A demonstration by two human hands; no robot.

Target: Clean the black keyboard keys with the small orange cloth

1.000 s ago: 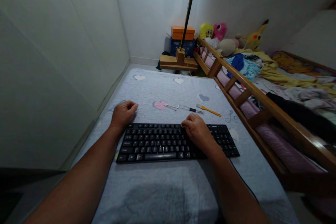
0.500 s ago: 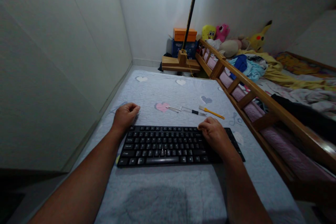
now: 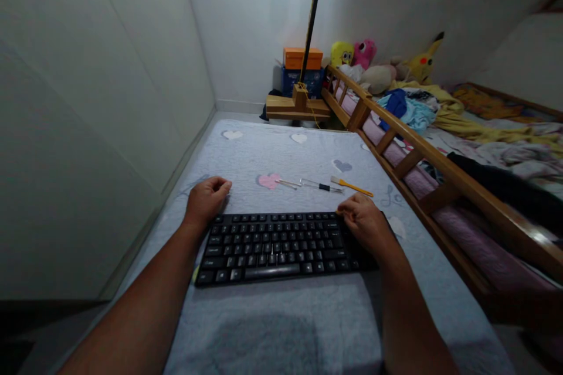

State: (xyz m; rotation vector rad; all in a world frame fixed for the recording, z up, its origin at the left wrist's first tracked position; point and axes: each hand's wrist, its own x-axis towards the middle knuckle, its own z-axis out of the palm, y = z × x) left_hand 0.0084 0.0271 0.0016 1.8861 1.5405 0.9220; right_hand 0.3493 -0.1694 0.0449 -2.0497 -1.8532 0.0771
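Note:
A black keyboard [image 3: 272, 246] lies flat on the pale blue cloth in front of me. My left hand [image 3: 206, 199] rests at its far left corner, fingers curled in and thumb against the forefinger; nothing shows in them. Over the far right part of the keys is my right hand [image 3: 363, 220], closed in a pinch. A small yellowish bit peeks out at its fingertips, too small to name. The number keys beneath that hand and forearm are mostly hidden.
Beyond the keyboard lie cotton swabs [image 3: 288, 184], a thin wire tool with a black grip [image 3: 324, 187] and a yellow-handled brush [image 3: 352, 186]. A wooden bed rail [image 3: 409, 140] runs along the right, a pale wall panel [image 3: 109, 129] along the left.
My right hand has slid a little to the right over the keyboard, still pinched. The left hand stays by the corner. The whole view has shifted slightly.

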